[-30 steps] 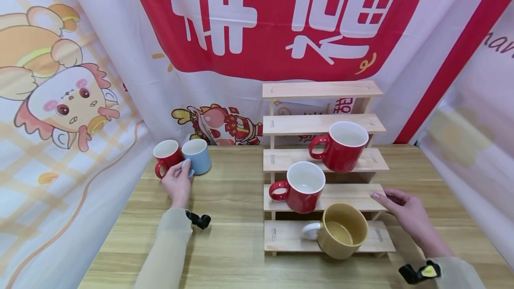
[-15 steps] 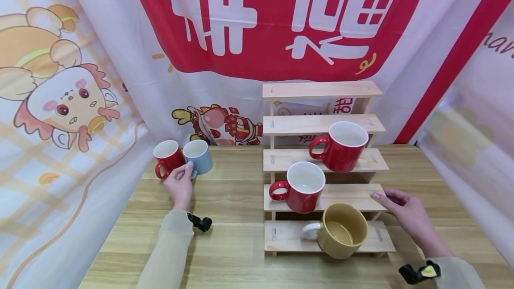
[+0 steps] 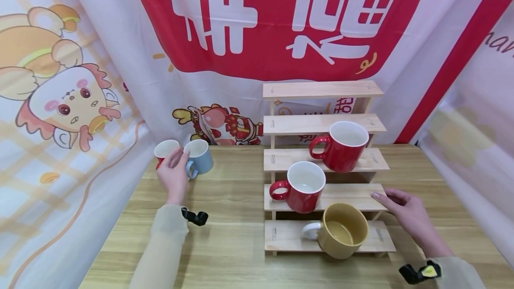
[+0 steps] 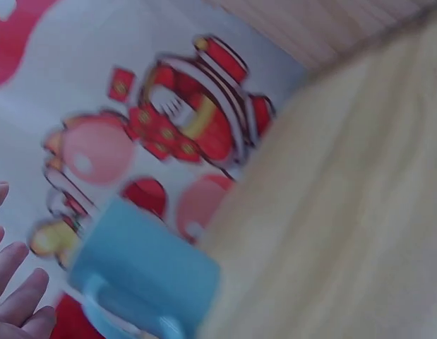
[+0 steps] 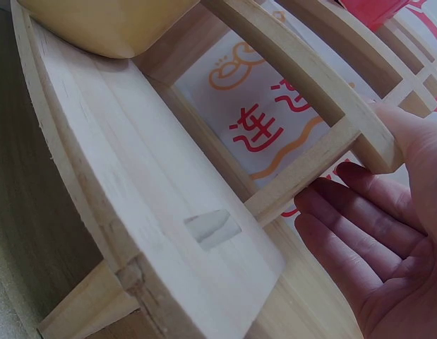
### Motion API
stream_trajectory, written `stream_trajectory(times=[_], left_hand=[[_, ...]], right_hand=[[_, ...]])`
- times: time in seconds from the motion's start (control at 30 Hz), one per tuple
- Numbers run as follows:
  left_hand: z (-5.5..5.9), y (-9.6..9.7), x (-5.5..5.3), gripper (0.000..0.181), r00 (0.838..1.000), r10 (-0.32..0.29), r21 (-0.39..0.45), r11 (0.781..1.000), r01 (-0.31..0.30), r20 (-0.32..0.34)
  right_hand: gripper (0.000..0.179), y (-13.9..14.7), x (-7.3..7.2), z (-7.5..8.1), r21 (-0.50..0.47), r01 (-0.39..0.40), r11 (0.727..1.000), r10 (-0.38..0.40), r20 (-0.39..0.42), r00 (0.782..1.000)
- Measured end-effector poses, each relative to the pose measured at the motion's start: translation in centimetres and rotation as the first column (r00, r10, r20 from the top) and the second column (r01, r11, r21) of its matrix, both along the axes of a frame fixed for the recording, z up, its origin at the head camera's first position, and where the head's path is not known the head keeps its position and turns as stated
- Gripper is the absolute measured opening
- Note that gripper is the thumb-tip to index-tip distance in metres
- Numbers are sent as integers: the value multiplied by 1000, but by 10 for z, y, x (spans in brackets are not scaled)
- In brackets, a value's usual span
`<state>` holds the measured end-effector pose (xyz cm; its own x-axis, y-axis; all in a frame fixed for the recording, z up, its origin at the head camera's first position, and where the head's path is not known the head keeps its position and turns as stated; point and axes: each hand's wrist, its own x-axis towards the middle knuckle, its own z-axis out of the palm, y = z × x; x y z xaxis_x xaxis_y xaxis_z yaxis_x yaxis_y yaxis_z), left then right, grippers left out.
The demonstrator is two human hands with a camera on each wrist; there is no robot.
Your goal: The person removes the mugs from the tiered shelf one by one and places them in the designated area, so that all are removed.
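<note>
My left hand (image 3: 173, 176) is over the front of a red mug (image 3: 163, 147) with a white inside, its fingers extended and hiding most of that mug. Right beside it stands a light-blue mug (image 3: 204, 160), its handle turned towards me. In the left wrist view the fingers (image 4: 22, 296) are spread apart, to the left of the blue mug (image 4: 151, 265). My right hand (image 3: 413, 215) holds the right end of a stepped wooden rack (image 3: 349, 195): the thumb lies on a tier, and the fingers reach the upright below, as the right wrist view shows.
On the rack stand a mustard mug (image 3: 341, 233) with a white handle on the lowest tier, and two red mugs, one (image 3: 304, 193) on the second tier and one (image 3: 346, 148) on the third. Printed cloth (image 3: 233, 92) hangs behind and at both sides of the wooden table (image 3: 229, 235).
My left hand has let go of the blue mug's handle and moved up and left over the red mug. The right hand and the rack have not moved.
</note>
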<state>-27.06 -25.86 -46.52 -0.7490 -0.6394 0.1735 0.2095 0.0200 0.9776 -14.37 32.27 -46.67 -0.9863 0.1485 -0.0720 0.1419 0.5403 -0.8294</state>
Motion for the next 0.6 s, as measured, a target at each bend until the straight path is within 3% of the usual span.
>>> stream_trajectory(times=[0.17,0.33,0.47,0.6], left_hand=[[35,13,7,50,995,-80,-3,997,80,-63],[68,42,15,51,971,-204,-100,976,192,-127],[92,71,23,48,928,-339,-162,935,315,-151],[111,103,32,46,864,-465,-202,881,428,-193]], right_hand=[[70,0,0,0,0,-1,1000,1,4,1000],[67,1,0,0,-5,-2,1000,2,-12,1000],[68,1,1,0,-6,0,1000,0,-7,1000],[70,1,0,-1,-16,-4,1000,4,-5,1000]])
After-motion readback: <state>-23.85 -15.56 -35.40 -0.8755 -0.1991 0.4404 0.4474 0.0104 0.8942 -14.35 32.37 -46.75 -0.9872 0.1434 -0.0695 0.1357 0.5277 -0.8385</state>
